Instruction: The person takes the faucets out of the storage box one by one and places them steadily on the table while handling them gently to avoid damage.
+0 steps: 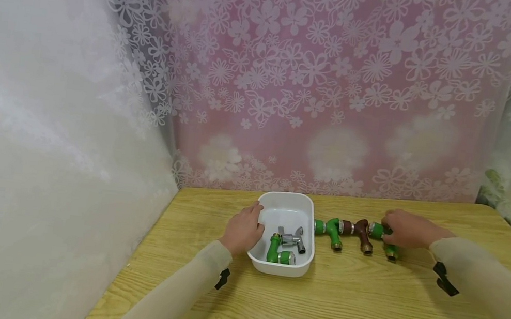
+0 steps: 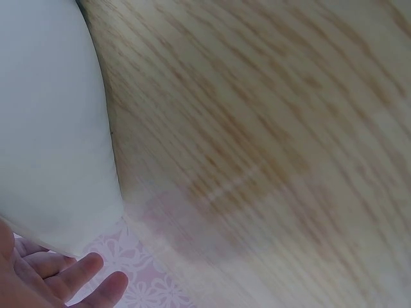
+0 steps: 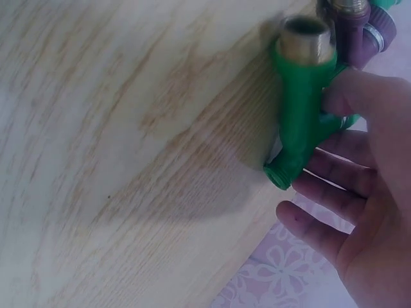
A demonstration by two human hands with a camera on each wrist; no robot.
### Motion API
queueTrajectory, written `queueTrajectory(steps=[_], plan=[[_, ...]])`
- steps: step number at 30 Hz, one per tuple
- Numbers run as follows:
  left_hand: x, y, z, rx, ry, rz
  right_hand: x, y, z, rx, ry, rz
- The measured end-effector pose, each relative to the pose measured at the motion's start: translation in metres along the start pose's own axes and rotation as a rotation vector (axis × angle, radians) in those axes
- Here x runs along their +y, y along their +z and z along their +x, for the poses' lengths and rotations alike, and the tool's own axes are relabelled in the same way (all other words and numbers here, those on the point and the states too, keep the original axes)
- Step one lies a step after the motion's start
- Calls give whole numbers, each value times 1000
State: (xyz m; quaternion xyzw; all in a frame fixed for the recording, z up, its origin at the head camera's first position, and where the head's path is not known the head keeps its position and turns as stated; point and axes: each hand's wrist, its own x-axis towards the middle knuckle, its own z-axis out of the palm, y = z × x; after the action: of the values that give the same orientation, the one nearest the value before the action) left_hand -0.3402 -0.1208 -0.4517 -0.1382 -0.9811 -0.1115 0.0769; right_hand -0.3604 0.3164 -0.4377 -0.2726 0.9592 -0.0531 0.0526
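Observation:
My left hand (image 1: 243, 227) holds the left wall of a white plastic tub (image 1: 278, 270), thumb at the inner side. In the left wrist view its fingers (image 2: 77, 277) show by the rim. Inside the tub lie a green angle valve (image 1: 273, 250) and a chrome angle valve (image 1: 292, 240). My right hand (image 1: 409, 229) holds another green angle valve (image 3: 300, 96) at the right end of a row, thumb on its body, brass threaded end bare. Left of it in the row are a dark red angle valve (image 1: 362, 232) and a green one (image 1: 333, 230).
The wooden table (image 1: 337, 313) carries the tub and the row of valves, which begins against the tub's right side. A pink flowered curtain (image 1: 317, 109) hangs behind the table, with a whitish sheet (image 1: 52, 133) along the left.

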Motion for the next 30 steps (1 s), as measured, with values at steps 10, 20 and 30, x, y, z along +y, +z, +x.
queueTrajectory(steps=[10, 20, 30], plan=[[0, 2, 1, 1, -2, 20, -4, -1, 3, 22, -23, -49], [-1, 3, 1, -4, -4, 19, -5, 0, 5, 33, -23, -46], [0, 2, 1, 5, -6, 19, -3, 2, 6, 45, -21, -47]])
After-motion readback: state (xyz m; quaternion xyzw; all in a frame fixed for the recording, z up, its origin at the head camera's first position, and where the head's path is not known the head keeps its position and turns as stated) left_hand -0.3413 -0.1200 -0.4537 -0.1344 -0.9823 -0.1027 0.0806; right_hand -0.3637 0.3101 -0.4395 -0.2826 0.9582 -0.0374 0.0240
